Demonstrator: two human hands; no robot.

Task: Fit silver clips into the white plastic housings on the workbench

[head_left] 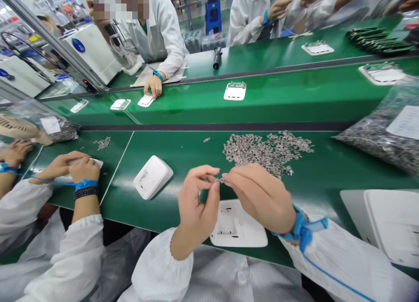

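Small metal piece, in a two-handed pinch

1. Bench [193, 156], green: we enter it first, as carrier of the lot.
2. Clear bag [369, 138] of small metal parts, labelled, at the far right; we see it cut off by the edge of view.
3. Heap of metal parts [252, 149], loose, just beyond the hands.
4. Large white housing [393, 219], right side, partly out of view.
5. Flat white housing [252, 230], lying below the hands at the near edge, a recess in its face.
6. Small white unit [153, 177], to the left, apart from the hands.
7. Right hand [265, 199], blue strap at the wrist: fingers closed to a pinch on the metal piece.
8. Left hand [198, 206]: thumb and fingers nearly together, pinching the same piece.
9. Metal piece [221, 180], between the fingertips above the flat white housing; whether one part or several linked, we cannot tell.

Step, as we judge it: fine handling of the piece. The next move calls for a light, steady pinch and a clear view of its orientation.
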